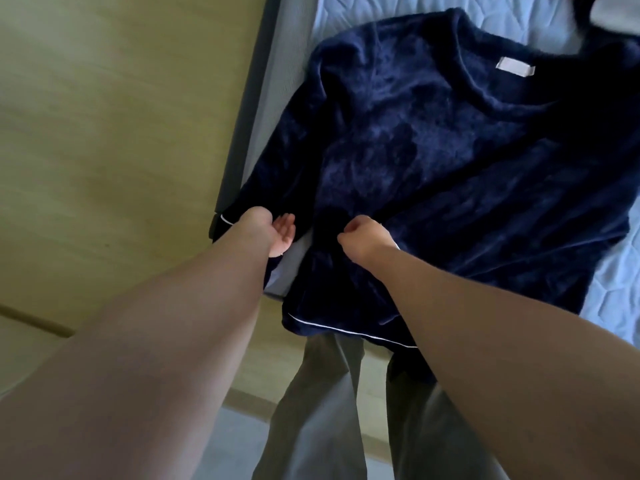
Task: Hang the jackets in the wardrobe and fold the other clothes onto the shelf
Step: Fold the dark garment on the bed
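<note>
A dark blue fleece top [433,161] lies spread flat on the bed [363,15], neck to the upper right with a white label showing. Its hem with white piping hangs over the bed's near edge. My left hand [278,233] rests palm up with straight fingers on the top's left sleeve near the white-piped cuff. My right hand [363,240] has its fingers curled into the fleece at the lower left of the body, pinching the fabric.
The bed has a light blue quilted cover and a grey frame edge [242,126] along its left side. Pale wooden floor [104,133] lies left of the bed. My grey trouser legs [322,410] stand against the bed's near edge.
</note>
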